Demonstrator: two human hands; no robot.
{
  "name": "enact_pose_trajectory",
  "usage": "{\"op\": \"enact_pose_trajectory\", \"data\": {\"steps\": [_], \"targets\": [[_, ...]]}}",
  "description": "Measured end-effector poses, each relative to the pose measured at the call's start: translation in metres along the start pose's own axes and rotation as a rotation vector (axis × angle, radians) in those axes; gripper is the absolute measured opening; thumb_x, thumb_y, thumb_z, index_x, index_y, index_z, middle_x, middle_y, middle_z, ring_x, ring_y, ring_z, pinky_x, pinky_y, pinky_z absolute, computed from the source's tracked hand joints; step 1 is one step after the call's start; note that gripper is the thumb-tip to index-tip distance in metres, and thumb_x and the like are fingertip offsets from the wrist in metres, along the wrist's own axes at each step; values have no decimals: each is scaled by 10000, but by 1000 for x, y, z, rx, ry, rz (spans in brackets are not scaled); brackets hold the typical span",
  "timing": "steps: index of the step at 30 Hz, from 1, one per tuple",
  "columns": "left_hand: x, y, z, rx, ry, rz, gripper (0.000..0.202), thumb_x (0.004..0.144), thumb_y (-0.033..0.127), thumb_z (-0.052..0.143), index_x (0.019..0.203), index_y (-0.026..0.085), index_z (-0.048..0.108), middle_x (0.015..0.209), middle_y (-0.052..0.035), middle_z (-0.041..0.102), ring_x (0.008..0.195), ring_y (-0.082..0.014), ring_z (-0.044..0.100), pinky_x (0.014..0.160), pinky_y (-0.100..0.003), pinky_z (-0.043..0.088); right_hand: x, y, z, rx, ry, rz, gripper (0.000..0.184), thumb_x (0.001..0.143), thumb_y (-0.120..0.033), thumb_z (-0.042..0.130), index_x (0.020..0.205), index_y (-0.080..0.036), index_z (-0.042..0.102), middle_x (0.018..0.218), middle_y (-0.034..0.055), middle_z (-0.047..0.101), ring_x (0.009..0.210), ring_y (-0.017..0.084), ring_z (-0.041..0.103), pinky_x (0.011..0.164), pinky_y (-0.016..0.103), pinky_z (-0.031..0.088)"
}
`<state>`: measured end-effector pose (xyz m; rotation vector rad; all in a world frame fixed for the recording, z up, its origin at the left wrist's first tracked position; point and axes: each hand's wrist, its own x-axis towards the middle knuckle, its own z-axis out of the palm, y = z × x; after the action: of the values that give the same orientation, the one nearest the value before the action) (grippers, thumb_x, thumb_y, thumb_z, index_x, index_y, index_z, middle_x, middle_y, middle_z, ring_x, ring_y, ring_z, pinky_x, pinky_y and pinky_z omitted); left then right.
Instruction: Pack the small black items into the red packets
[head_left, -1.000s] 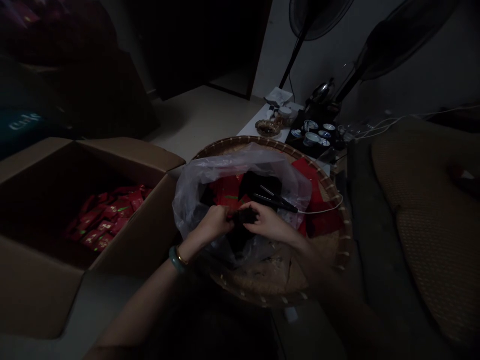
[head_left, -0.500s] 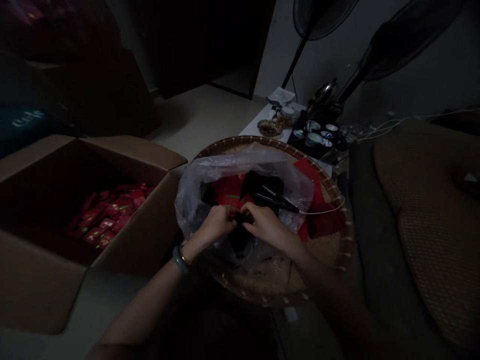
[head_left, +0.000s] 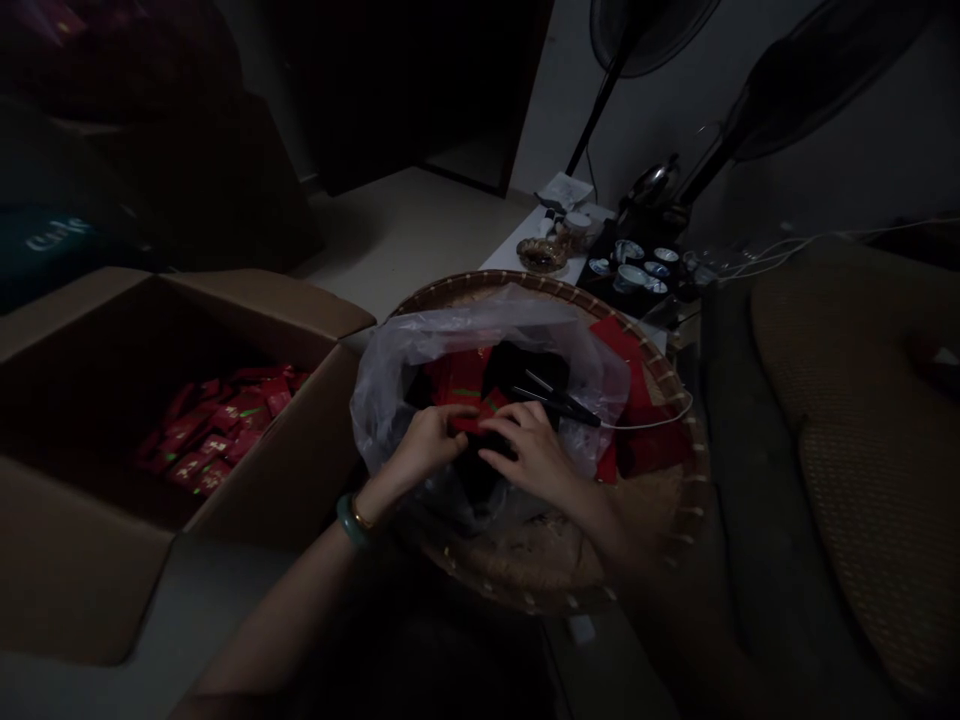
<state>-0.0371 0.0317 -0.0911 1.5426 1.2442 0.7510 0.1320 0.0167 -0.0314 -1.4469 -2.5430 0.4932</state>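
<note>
Between my hands is a small red packet [head_left: 466, 425], over the mouth of a clear plastic bag [head_left: 382, 370]. My left hand [head_left: 429, 443] pinches its left end between thumb and fingers. My right hand [head_left: 531, 450] has its fingers apart, their tips at the packet's right end. Inside the bag lie more red packets [head_left: 466, 372] and dark contents [head_left: 517, 365] too dim to name. A black two-armed, tong-like device [head_left: 559, 403] with a white cord rests at the bag's right side. Red sheets or pouches [head_left: 626, 350] lie right of the bag.
The bag stands in a round woven bamboo tray [head_left: 660, 500]. To the left is an open cardboard box [head_left: 277, 480] with many red packets [head_left: 217, 430]. Behind stand a low table [head_left: 510, 250] with teacups [head_left: 630, 278] and two fans [head_left: 637, 40]. A woven seat mat [head_left: 862, 450] lies right.
My fingers have spread from a close pinch together, most clearly on the right hand. The red packet now shows between them. The bag and the black device stay in place.
</note>
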Motion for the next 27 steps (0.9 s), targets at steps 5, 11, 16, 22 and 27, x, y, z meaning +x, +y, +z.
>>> {"op": "enact_pose_trajectory", "data": {"steps": [5, 11, 16, 22, 27], "targets": [[-1, -5, 6, -173, 30, 17, 474, 634, 71, 486, 1089, 138, 598, 826, -31, 669, 537, -77, 513, 509, -177, 401, -9, 7, 11, -6, -117, 30, 281, 778, -203, 588, 1055, -252, 599, 969, 59, 555, 895, 200, 527, 771, 339, 462], [0, -6, 8, -156, 70, 23, 481, 606, 60, 509, 1070, 148, 600, 932, -37, 647, 554, -65, 488, 529, -176, 401, -12, 15, 18, 204, 74, 90, 215, 796, -195, 563, 999, -238, 618, 886, 32, 587, 783, 154, 575, 714, 272, 465], [0, -6, 11, -122, 69, 17, 483, 604, 77, 540, 1077, 156, 593, 948, -34, 639, 576, -74, 505, 575, -197, 429, -15, 11, 21, 152, 179, 83, 122, 803, -285, 576, 879, -239, 659, 825, 35, 564, 794, 166, 551, 724, 283, 449], [-1, -10, 16, -138, 34, 62, 485, 610, 55, 533, 1080, 166, 585, 1031, -51, 626, 782, -138, 585, 700, -241, 467, -16, 7, 19, 85, 212, 149, 123, 832, -287, 533, 852, -225, 637, 795, 35, 564, 782, 171, 544, 708, 292, 444], [-1, -9, 15, -178, 44, 93, 474, 604, 51, 545, 1067, 145, 582, 1037, -65, 622, 881, -165, 583, 748, -259, 469, -18, 6, 18, -23, 90, 4, 177, 753, -306, 634, 920, -248, 651, 988, 78, 542, 980, 238, 464, 806, 376, 445]]}}
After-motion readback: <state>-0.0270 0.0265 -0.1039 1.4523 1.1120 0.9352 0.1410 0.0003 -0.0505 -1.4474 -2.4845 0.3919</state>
